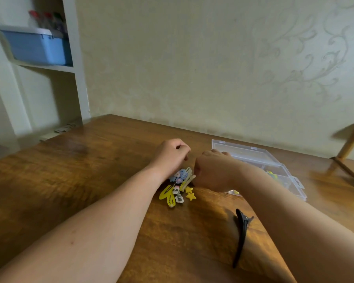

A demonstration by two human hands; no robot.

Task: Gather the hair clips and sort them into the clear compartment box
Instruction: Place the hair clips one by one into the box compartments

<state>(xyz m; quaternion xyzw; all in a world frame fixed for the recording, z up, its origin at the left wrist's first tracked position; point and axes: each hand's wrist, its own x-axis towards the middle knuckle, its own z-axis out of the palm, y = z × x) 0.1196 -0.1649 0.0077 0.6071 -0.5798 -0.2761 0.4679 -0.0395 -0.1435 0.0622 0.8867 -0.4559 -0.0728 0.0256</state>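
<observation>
The table (pixel 90 180) is seen to be of brown wood, its grain plain under a smooth varnish that throws back light towards the far left corner. The box (pixel 253 154) by the right edge is made of clear, glossy plastic. The clips (pixel 176 190) at the middle are finished in matt yellow and pastel coats, with small moulded figures. The black clip (pixel 240 237) near the front edge is matt, with a greyish spring at its hinge. The wall (pixel 192 58) is covered in embossed paper with a faint sheen. The bin (pixel 37 48) is of smooth blue plastic.
</observation>
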